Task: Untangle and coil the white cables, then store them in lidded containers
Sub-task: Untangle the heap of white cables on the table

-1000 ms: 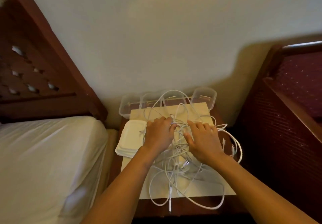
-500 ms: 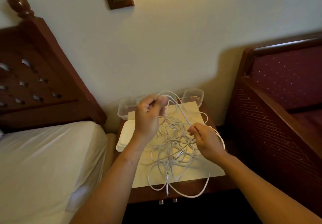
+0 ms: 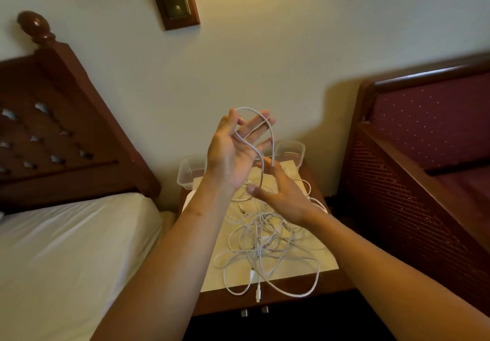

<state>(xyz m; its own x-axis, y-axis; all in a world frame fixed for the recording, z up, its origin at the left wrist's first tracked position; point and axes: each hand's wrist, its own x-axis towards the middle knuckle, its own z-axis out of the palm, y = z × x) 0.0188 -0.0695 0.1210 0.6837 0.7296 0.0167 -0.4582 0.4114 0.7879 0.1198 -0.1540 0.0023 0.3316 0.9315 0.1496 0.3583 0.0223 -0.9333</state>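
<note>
Untangling is barely started: left hand [image 3: 233, 155], splayed, carries one draped cable loop [image 3: 246, 107]; right hand [image 3: 285, 194], relaxed, touches its strand. Tangle [image 3: 265, 240] lies on the table [image 3: 217, 302], containers [image 3: 189, 172] at its twelve o'clock, unfilled.

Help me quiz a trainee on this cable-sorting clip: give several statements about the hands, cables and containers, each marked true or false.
1. The left hand is held high with a loop of white cable draped over its spread fingers. True.
2. The tangle of white cables is packed away. False: it lies on the cream mat on the wooden nightstand.
3. The clear plastic containers by the wall have lids on. False: they stand open.
4. The right hand is below the left hand, with the hanging strand passing between its thumb and fingers. True.
</note>
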